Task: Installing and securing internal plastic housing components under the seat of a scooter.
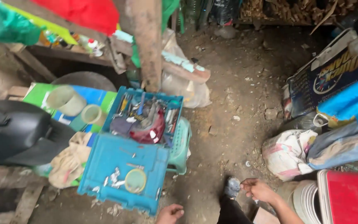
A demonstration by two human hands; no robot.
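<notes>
Floor point(228, 124): bare packed dirt strewn with small debris.
Toolbox point(133, 153): open blue plastic case, tools heaped in the far half, screws and a round tin in the near lid; it sits on a pale green stool point(181, 145).
Sack point(289, 153): white, crumpled, at right beside a red-lidded box point(349, 197).
Right hand point(260, 190): fingertips pinching a small grey crumpled scrap point(232, 186) just above the floor.
Left hand point(170, 213): loosely curled, holding nothing, near the toolbox corner.

Right of the blue toolbox point(125, 174), well apart, a dark-blue printed cardboard box point(326, 76) leans tilted. Behind the toolbox's left side lies a flat green-and-blue printed package point(98, 97). A small white labelled bottle point(94, 46) stands farther behind.
</notes>
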